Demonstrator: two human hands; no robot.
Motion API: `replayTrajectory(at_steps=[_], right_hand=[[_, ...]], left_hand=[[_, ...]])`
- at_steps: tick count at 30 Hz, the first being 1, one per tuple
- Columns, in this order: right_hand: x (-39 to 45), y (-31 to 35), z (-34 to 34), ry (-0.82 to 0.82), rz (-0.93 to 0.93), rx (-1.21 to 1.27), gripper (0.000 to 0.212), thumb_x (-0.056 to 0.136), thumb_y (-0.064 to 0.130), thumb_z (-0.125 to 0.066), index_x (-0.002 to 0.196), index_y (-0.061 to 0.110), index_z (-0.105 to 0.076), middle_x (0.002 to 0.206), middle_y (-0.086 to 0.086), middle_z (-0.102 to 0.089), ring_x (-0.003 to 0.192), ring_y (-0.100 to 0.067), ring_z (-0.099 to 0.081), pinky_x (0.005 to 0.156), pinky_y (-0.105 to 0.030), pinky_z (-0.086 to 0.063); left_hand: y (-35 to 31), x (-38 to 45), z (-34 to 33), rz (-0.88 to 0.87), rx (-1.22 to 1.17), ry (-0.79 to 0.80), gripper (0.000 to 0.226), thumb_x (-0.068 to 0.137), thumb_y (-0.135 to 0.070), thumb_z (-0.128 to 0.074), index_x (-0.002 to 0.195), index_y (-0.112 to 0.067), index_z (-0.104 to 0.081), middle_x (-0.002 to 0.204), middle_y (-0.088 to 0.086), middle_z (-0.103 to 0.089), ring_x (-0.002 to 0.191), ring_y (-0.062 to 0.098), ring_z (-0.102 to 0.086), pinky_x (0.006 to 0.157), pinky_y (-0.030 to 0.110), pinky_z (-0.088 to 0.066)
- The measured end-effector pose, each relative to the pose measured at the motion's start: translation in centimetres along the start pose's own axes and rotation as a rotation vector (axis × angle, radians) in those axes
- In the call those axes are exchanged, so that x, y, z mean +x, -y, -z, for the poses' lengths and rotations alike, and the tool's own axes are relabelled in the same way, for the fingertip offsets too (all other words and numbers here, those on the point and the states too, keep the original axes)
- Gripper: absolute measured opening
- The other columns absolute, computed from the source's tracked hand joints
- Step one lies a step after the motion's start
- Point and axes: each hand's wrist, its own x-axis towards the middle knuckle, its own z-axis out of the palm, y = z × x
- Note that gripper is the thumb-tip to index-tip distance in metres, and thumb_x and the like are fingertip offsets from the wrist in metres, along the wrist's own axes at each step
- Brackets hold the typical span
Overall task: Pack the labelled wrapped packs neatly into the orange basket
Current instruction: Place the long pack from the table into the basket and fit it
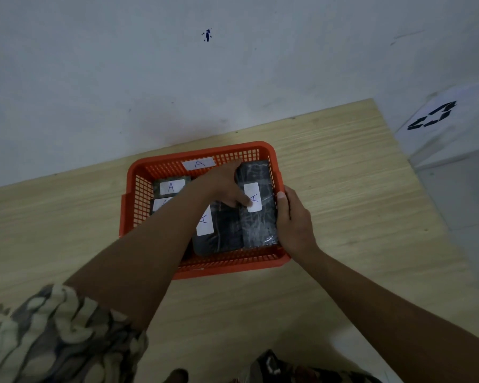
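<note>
An orange mesh basket point(194, 265) sits on the wooden table, with a white "A" label on its far wall. Several dark wrapped packs with white "A" labels lie inside. The rightmost pack point(257, 228) lies lengthwise against the right wall. My left hand point(221, 186) reaches into the basket, its fingers spread along this pack's left side and thumb on its label. My right hand point(293, 217) presses the basket's right rim, thumb at the pack's right edge. A second long pack point(221, 233) lies beside it. Two smaller packs point(170, 189) sit at the far left.
The light wooden table point(343, 189) stands against a pale wall. Its right edge runs diagonally at the right. A white sheet with a black printed mark point(437, 117) lies beyond that edge. Patterned sleeves show at the bottom.
</note>
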Motion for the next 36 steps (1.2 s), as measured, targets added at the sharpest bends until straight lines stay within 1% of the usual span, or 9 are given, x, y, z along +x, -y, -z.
replayTrajectory(at_steps=[3,8,16,21,24,27,31,34,36], right_hand=[[0.1,0.0,0.0,0.001,0.002,-0.015,0.034,0.107,0.033,-0.033,0.13,0.022,-0.056,0.106,0.007,-0.067,0.094,-0.003,-0.064,0.079,-0.027,-0.053],[0.0,0.0,0.0,0.001,0.007,-0.022,0.033,0.107,0.031,-0.033,0.13,0.022,-0.056,0.103,0.01,-0.068,0.093,-0.001,-0.064,0.078,-0.028,-0.055],[0.2,-0.2,-0.1,0.01,0.01,-0.025,0.034,0.108,0.033,-0.033,0.13,0.021,-0.055,0.105,0.008,-0.069,0.095,-0.004,-0.066,0.081,-0.035,-0.057],[0.2,-0.4,-0.2,0.011,-0.002,-0.038,0.035,0.107,0.038,-0.031,0.131,0.025,-0.054,0.109,0.008,-0.069,0.099,-0.008,-0.066,0.082,-0.042,-0.057],[0.2,-0.1,-0.1,0.013,-0.004,-0.047,0.035,0.107,0.035,-0.031,0.131,0.023,-0.054,0.108,0.009,-0.068,0.097,-0.005,-0.066,0.081,-0.038,-0.058],[0.1,0.0,-0.1,0.018,0.002,-0.038,0.035,0.107,0.036,-0.031,0.13,0.024,-0.054,0.108,0.01,-0.068,0.098,-0.004,-0.066,0.082,-0.034,-0.057],[0.3,0.0,-0.1,0.013,0.012,-0.037,0.033,0.108,0.032,-0.032,0.129,0.022,-0.055,0.102,0.012,-0.067,0.095,-0.001,-0.064,0.077,-0.022,-0.053],[0.3,0.1,-0.1,0.005,0.037,-0.039,0.032,0.108,0.026,-0.034,0.129,0.018,-0.056,0.098,0.014,-0.066,0.092,0.006,-0.062,0.072,-0.008,-0.045],[0.3,0.0,-0.1,0.02,0.037,-0.029,0.032,0.108,0.026,-0.033,0.13,0.018,-0.055,0.101,0.013,-0.067,0.094,0.006,-0.063,0.073,-0.007,-0.046]], left_hand=[[-0.7,1.1,1.1,-0.03,0.329,-0.019,0.11,0.047,-0.04,-0.095,0.14,-0.022,-0.041,0.141,0.004,-0.052,0.122,0.028,-0.053,0.099,0.045,-0.047],[-0.9,1.9,1.4,-0.04,0.42,0.047,0.11,0.045,-0.049,-0.093,0.134,-0.021,-0.034,0.125,0.0,-0.051,0.111,0.025,-0.051,0.092,0.041,-0.047],[1.8,3.6,2.5,-0.054,-0.077,0.085,0.078,0.06,-0.033,-0.091,0.129,-0.03,-0.054,0.13,0.0,-0.056,0.113,0.023,-0.056,0.099,0.043,-0.047],[2.6,4.1,1.6,-0.067,-0.196,0.026,0.071,0.066,-0.032,-0.088,0.128,-0.03,-0.054,0.127,0.0,-0.058,0.108,0.02,-0.059,0.088,0.034,-0.05],[2.8,4.2,1.8,-0.119,-0.098,0.008,0.073,0.062,-0.039,-0.089,0.125,-0.031,-0.054,0.13,-0.004,-0.055,0.114,0.018,-0.053,0.091,0.032,-0.044],[2.6,4.5,2.1,-0.159,0.03,0.025,0.079,0.056,-0.05,-0.088,0.125,-0.034,-0.053,0.134,-0.004,-0.053,0.12,0.02,-0.05,0.101,0.043,-0.042],[1.4,4.3,2.8,-0.098,0.162,0.145,0.076,0.066,-0.044,-0.085,0.133,-0.026,-0.054,0.131,-0.006,-0.053,0.119,0.018,-0.049,0.096,0.035,-0.037],[0.9,4.3,3.2,-0.041,0.051,0.247,0.077,0.066,-0.031,-0.087,0.134,-0.024,-0.052,0.132,-0.003,-0.055,0.118,0.021,-0.052,0.1,0.037,-0.041],[1.5,4.6,3.3,-0.021,-0.081,0.271,0.083,0.067,-0.021,-0.087,0.14,-0.023,-0.047,0.135,-0.003,-0.051,0.121,0.021,-0.049,0.104,0.038,-0.038]])
